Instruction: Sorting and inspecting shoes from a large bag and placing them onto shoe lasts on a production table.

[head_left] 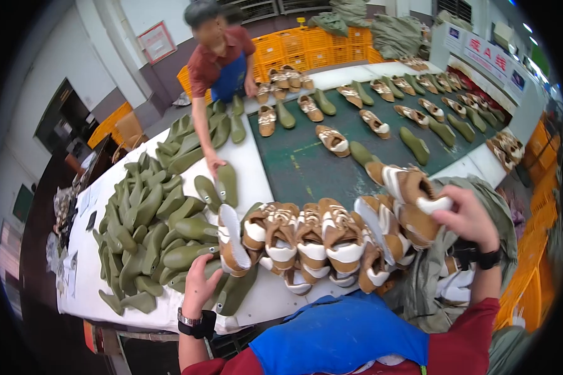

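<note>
My right hand (472, 215) is closed on the white heel of a brown-and-white lace-up shoe (401, 184), lifted at the right end of a heap of similar shoes. Another brown shoe (417, 226) sits just below it; whether my hand also holds that one, I cannot tell. My left hand (200, 284) has its thumb and fingers apart beside the near green shoe lasts (191, 256), with nothing visible in its grasp. A shoe tipped on its side, pale sole showing (230, 240), stands close to that hand. The stacked shoes (313, 240) lie between my hands.
Many green lasts (137, 219) pile up on the white table (256, 178) at left. Beyond is a green conveyor belt (300, 175) with rows of shoes and lasts. Across the table a co-worker's hand (214, 164) touches a last. Orange crates (525, 269) and a grey-green cloth (419, 306) flank my right.
</note>
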{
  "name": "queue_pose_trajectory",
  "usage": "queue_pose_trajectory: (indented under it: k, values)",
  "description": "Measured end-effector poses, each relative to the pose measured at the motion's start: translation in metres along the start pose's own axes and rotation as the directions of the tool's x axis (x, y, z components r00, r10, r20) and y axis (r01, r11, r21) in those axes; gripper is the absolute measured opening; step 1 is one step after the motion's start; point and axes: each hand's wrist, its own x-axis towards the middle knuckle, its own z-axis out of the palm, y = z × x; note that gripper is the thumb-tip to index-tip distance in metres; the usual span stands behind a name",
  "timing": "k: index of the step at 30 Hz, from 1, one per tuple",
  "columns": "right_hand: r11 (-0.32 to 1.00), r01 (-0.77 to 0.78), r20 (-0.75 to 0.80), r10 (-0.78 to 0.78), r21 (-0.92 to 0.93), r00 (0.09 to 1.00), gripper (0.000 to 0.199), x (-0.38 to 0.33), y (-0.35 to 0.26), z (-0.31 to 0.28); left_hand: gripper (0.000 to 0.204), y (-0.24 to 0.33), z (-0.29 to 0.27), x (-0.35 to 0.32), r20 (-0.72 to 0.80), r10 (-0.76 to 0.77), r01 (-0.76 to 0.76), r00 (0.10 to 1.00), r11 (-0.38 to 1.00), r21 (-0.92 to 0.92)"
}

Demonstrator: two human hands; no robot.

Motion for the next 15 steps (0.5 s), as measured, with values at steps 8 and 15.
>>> queue_pose_trajectory:
  k: [8,15]
  values:
    - [0.985,0.07,0.141,-0.047,-0.157,0.989,0.026,0.119,-0.09,-0.007,0.043,-0.104,-0.013,0.074,0.235,-0.003,0.008,0.972,1.0,-0.023]
    - [0.944,-0.074,0.214,0.148,-0.32,0.966,0.027,0.178,-0.112,0.031,0.049,-0.152,0.041,0.262,0.471,-0.048,0.006,0.881,0.996,0.09]
